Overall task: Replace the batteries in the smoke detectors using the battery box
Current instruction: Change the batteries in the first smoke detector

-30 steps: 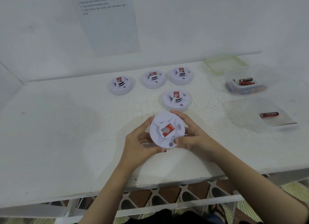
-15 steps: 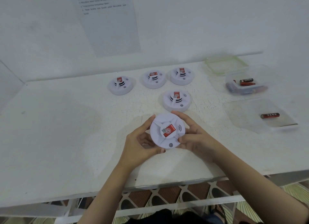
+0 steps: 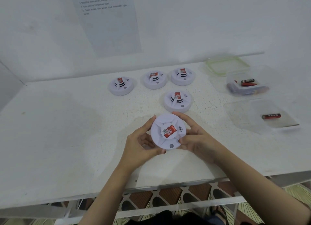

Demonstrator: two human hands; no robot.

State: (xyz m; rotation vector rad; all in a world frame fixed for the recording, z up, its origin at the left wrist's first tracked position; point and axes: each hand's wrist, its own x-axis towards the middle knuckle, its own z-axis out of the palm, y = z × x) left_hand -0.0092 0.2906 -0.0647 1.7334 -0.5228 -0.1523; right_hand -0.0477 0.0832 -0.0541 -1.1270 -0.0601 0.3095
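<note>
A white round smoke detector (image 3: 165, 141) with a red label is held just above the table's near middle. My left hand (image 3: 140, 146) grips its left rim and underside, and my right hand (image 3: 196, 138) grips its right rim, fingers curled round the edge. Several more detectors stand behind it: one close by (image 3: 177, 101) and three in a row, at the left (image 3: 121, 86), middle (image 3: 154, 80) and right (image 3: 183, 76). The clear battery box (image 3: 247, 87) at the right holds red and black batteries. A single red battery (image 3: 271, 116) lies on a clear sheet.
The box's green-rimmed lid (image 3: 227, 65) lies at the back right. A printed instruction sheet (image 3: 107, 19) hangs on the wall. The white table (image 3: 50, 132) ends at a front edge below my wrists, with patterned floor underneath.
The detector in my hands has turned slightly, its red label rotating a little. Both hands keep their hold in nearly the same place.
</note>
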